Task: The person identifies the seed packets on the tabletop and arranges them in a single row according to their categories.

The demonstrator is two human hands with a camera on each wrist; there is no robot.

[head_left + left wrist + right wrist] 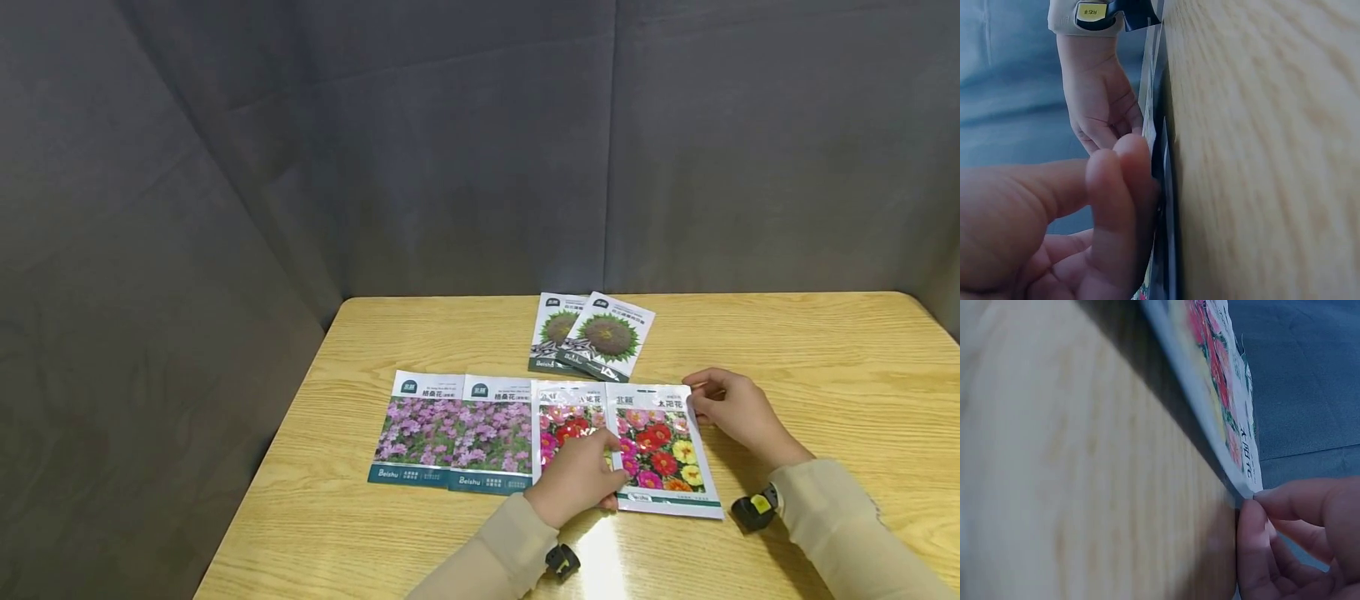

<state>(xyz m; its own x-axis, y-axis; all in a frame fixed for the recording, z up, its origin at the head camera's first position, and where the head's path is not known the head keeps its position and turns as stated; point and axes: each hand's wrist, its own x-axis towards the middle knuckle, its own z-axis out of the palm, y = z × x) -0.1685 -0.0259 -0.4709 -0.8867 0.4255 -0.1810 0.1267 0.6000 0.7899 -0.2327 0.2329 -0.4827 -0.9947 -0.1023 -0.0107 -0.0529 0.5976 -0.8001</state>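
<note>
Two seed packets with bright red, pink and yellow flowers lie side by side in the head view. The lower left edge of the right flower packet (660, 450) is held in the curled fingers of my left hand (576, 477), which covers much of the left flower packet (573, 417). My right hand (738, 412) pinches the right packet's upper right corner between thumb and finger. In the right wrist view, a shadow runs under the edge of that packet (1216, 381). My left fingertips (1110, 181) are bent at the packet edge in the left wrist view.
Two purple-flower packets (418, 425) (491, 433) lie to the left in the same row. Behind the row, two overlapping sunflower packets (607, 333) rest on the wooden table (825, 350). A grey curtain (480, 167) hangs behind and to the left.
</note>
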